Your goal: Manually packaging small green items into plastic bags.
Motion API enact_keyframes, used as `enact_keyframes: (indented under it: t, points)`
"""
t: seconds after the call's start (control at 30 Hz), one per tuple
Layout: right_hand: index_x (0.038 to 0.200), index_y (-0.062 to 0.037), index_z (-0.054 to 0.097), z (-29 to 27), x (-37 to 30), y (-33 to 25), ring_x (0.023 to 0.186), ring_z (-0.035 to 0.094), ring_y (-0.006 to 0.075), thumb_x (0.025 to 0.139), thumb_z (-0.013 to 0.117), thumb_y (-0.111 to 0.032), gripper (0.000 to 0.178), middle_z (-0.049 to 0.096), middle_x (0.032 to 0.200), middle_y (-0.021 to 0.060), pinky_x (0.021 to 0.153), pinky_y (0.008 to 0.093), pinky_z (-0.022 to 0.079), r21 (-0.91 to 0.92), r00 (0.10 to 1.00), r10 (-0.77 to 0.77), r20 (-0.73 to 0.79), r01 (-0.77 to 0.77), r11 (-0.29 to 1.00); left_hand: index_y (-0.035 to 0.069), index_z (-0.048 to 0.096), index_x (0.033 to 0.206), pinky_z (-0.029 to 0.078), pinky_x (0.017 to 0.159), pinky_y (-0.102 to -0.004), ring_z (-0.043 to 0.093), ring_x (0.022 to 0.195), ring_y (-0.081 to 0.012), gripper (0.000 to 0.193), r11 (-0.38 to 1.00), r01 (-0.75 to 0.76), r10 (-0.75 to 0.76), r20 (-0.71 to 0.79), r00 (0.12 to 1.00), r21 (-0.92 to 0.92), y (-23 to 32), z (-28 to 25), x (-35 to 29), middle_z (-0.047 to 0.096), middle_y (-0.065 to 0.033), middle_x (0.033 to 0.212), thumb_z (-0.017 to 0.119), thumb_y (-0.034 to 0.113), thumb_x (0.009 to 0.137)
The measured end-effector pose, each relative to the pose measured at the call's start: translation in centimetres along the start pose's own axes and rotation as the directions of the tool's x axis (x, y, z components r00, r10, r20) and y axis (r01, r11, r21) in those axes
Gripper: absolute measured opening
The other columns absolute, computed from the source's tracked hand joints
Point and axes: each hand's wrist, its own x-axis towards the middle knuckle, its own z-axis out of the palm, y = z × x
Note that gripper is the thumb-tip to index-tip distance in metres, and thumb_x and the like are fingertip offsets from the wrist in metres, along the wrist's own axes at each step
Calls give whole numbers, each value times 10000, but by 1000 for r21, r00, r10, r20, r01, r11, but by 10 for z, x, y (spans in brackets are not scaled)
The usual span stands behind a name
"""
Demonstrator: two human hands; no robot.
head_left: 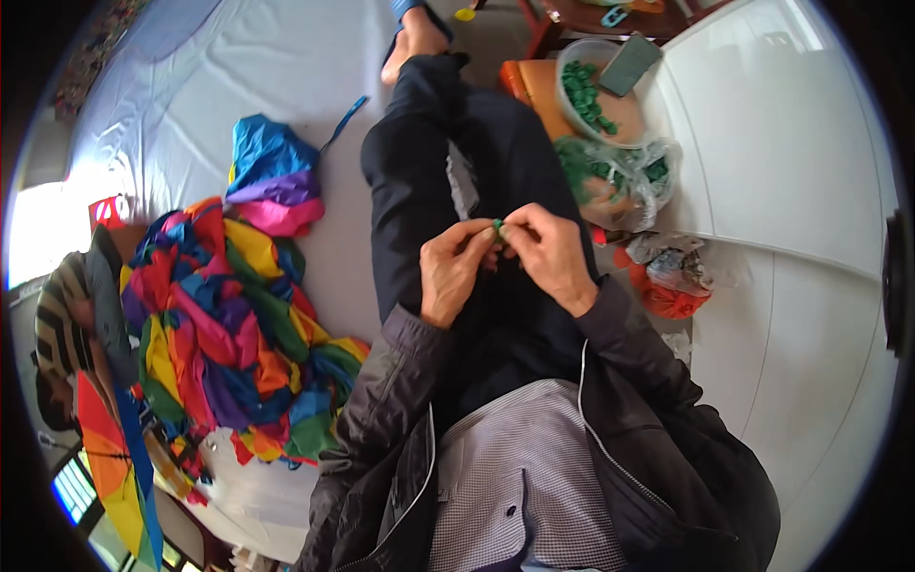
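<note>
My left hand [452, 267] and my right hand [547, 253] meet above my lap. Between their fingertips is a small green piece [498, 224], pinched from both sides. It is mostly covered by the fingers, so its exact kind does not show. Similar small green pieces [580, 90] lie in a clear plastic tub [625, 142] at the far right. Right beside that tub, a clear plastic bag [658, 203] holds more green bits.
A grey-green phone [631, 64] rests on the tub's rim. Nearer are red and clear bags [673, 296], beside a white cabinet [782, 143]. Multicoloured fabric [214, 324] is heaped at the left, near a rainbow umbrella [105, 448]. A dark red wooden chair [562, 21] stands far right.
</note>
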Motion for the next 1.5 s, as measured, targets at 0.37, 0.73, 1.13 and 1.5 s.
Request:
enact_keyframes:
  t: [0.37, 0.73, 1.13, 1.5]
  points:
    - [973, 36, 683, -2, 3, 1, 687, 720, 130, 975, 665, -61, 99, 730, 805, 89, 560, 260, 547, 148, 977, 188, 96, -201, 968, -50, 730, 1139, 563, 664, -245, 651, 709, -89, 179, 1000, -2, 3, -13, 1000, 11, -9, -8, -1, 723, -57, 877, 675, 67, 1015]
    - [945, 8, 625, 5, 2, 7, 626, 686, 190, 981, 650, -52, 75, 681, 740, 105, 570, 310, 537, -129, 982, -184, 43, 188, 974, -61, 720, 1127, 573, 646, -249, 672, 729, -103, 192, 999, -14, 12, 36, 999, 53, -6, -8, -1, 739, -74, 900, 690, 89, 1010]
    - [946, 0, 616, 5, 1, 1, 612, 675, 203, 965, 657, -35, 57, 675, 755, 110, 571, 329, 536, -57, 992, -109, 56, 113, 992, -42, 703, 1104, 577, 602, -256, 670, 709, -118, 194, 994, 35, -29, 61, 998, -99, -6, -10, -1, 720, -79, 898, 653, 133, 1038]
    - [958, -18, 629, 9, 0, 6, 690, 709, 275, 963, 652, -41, 33, 692, 822, 128, 603, 355, 548, -217, 942, -336, -13, 325, 920, -6, 676, 1024, 533, 506, -277, 620, 632, -127, 266, 916, 317, -261, 234, 936, -247, -4, -21, 0, 659, -59, 845, 589, 239, 1079]
